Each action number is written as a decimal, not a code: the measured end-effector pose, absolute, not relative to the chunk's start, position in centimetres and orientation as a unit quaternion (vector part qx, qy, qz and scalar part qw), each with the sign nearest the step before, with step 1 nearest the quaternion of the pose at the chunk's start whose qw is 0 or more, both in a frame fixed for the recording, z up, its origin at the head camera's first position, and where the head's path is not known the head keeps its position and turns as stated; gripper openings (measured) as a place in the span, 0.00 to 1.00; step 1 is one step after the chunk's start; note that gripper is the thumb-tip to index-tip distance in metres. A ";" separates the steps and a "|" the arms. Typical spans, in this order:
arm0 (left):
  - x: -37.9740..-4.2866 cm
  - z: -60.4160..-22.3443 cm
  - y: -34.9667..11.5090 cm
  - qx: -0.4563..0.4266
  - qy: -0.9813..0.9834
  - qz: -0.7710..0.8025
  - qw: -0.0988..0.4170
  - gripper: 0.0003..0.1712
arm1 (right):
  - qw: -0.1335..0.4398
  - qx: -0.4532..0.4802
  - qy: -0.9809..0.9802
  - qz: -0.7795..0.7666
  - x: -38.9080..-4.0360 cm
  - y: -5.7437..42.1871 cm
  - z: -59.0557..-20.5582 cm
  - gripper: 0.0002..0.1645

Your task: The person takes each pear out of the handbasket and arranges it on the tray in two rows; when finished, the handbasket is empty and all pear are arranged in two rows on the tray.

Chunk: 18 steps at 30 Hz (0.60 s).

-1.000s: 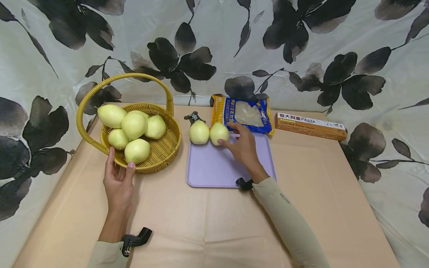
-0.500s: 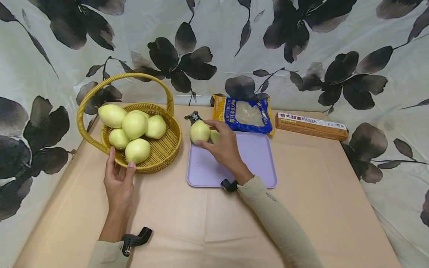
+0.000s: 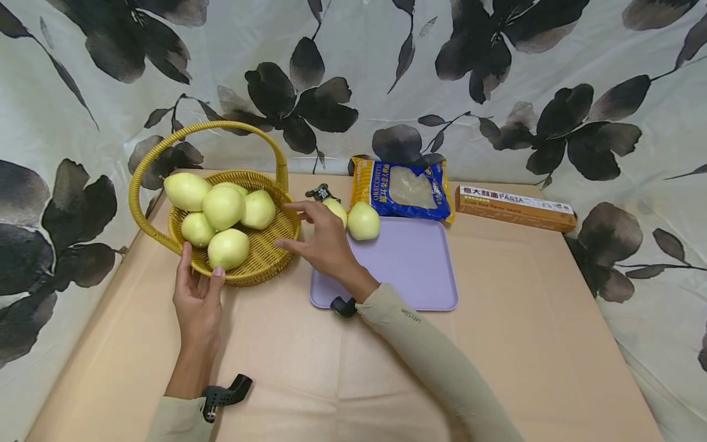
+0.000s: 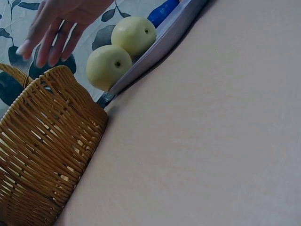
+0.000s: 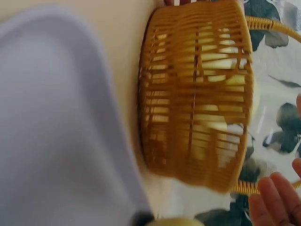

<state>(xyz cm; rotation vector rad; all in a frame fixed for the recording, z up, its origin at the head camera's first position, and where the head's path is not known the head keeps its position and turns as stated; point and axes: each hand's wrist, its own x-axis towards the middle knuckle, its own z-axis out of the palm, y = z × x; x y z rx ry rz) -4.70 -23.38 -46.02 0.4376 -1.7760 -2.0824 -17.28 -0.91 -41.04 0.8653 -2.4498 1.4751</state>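
A golden woven basket with a tall handle stands on the left of the table, holding several pale green pears. My left hand holds the basket at its near left side, thumb and forefinger at the rim. Over the basket's right rim hangs my right hand, thumb and fingers spread apart with nothing between them. Two more pears sit side by side on the back left of a lilac tray; the right one is in full view, the left one partly behind my right hand.
A blue and yellow orecchiette bag lies behind the tray. To its right is an orange-brown pasta box. A small black object lies behind the left pear. A floral curtain backs the table.
My right hand has moved left, from the right pear on the tray past the left pear to the basket's right rim. The pears have stayed put, and my left hand remains at the basket.
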 end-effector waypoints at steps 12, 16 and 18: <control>-4.6 -46.0 -23.4 0.155 -0.632 -0.738 0.178 0.46 | 0.042 0.330 -0.773 0.540 -18.5 -6.6 -41.1 0.42; -4.6 -46.0 -23.4 0.159 -0.636 -0.735 0.175 0.46 | 0.037 0.331 -0.770 0.544 -19.1 -8.3 -41.2 0.44; -4.6 -46.1 -23.4 0.162 -0.639 -0.732 0.173 0.46 | 0.036 0.327 -0.777 0.536 -19.4 -9.1 -41.3 0.45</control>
